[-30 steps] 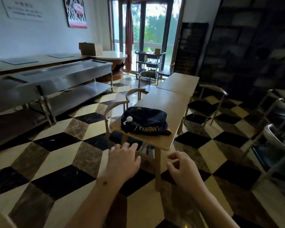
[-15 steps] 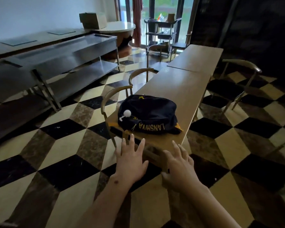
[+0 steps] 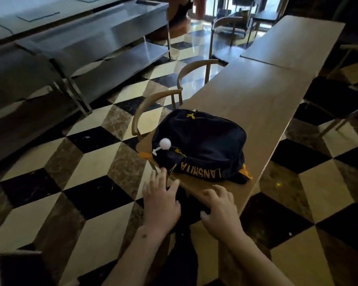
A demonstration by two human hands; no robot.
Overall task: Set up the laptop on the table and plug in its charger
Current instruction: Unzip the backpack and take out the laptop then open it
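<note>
Navy bag (image 3: 198, 145) on the table (image 3: 256, 96) hides its contents — both hands, left (image 3: 160, 203) and right (image 3: 220, 211), loose, empty

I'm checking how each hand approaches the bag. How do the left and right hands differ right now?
The left hand reaches toward the table's near left corner, fingertips close to the navy bag; the right hand sits nearer the table's front edge, farther from the bag. The left hand's fingers are straighter, the right hand's more bent. Both are empty, palms down.
</note>
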